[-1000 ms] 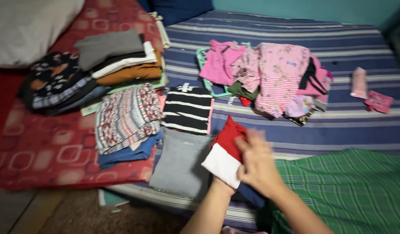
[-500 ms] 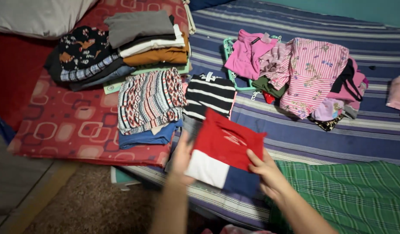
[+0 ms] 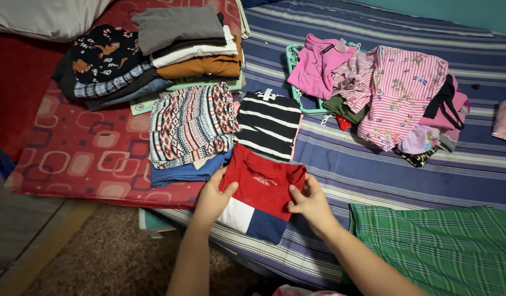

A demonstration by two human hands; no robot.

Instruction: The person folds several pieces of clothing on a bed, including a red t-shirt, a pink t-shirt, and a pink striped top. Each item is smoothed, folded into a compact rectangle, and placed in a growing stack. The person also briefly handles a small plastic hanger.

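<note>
Head view shows a folded red shirt (image 3: 262, 189) with white and navy blocks lying low in the middle of the frame on the striped bed (image 3: 373, 170), just below a black-and-white striped top (image 3: 269, 123). Left hand (image 3: 212, 200) lies flat on the shirt's left edge, fingers together; right hand (image 3: 310, 204) pinches the right edge between thumb and fingers. Soft, light knit cloth — it looks limp and likely to sag or unfold if lifted by one corner, so both side edges are the sound places to grip.
</note>
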